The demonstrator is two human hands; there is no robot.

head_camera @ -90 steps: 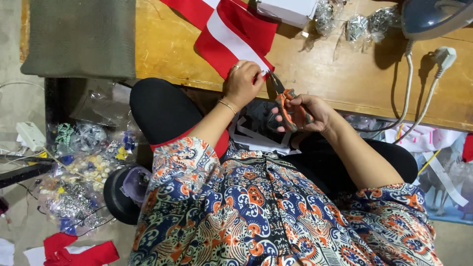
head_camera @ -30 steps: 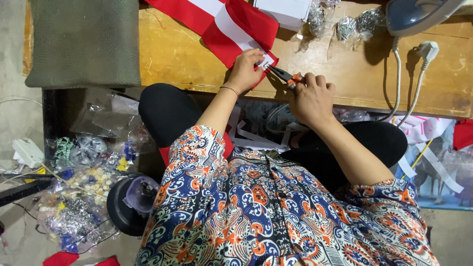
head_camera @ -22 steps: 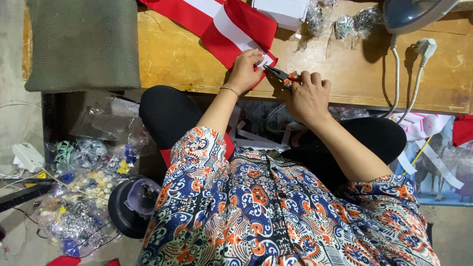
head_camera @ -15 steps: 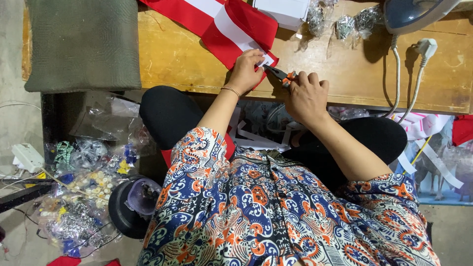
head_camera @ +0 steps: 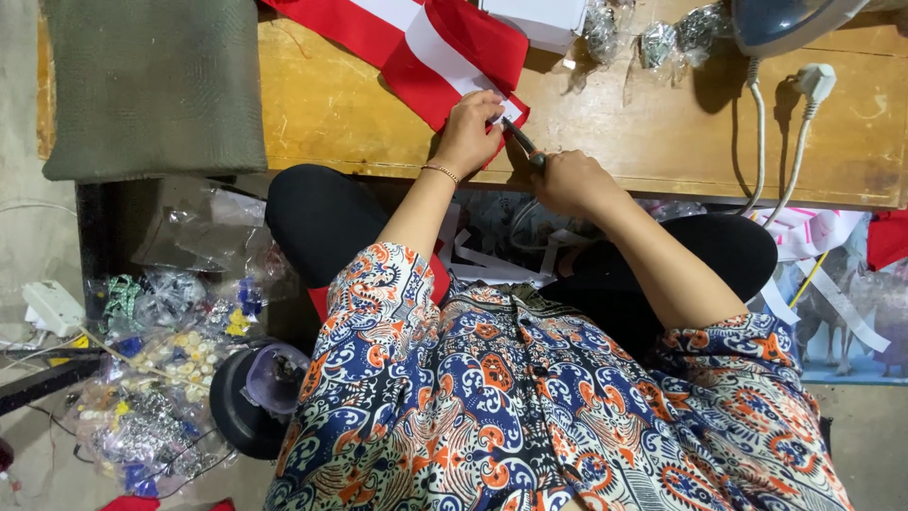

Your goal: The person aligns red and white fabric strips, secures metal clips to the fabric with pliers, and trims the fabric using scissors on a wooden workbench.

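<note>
At the near edge of the wooden table [head_camera: 331, 114], the left hand [head_camera: 470, 132] pinches the corner of the red and white cloth [head_camera: 445, 43], fingers curled down onto it. Just beside it, the right hand [head_camera: 567, 180] is closed around the scissors [head_camera: 523, 145], whose dark blades point at that held corner.

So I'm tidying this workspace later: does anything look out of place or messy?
Yes. Clear plastic bags of buttons and small trinkets lie heaped on the floor left of the person, and loose white fabric strips trail under the wooden table's edge. On the table itself nothing looks spilled or damaged.
</note>
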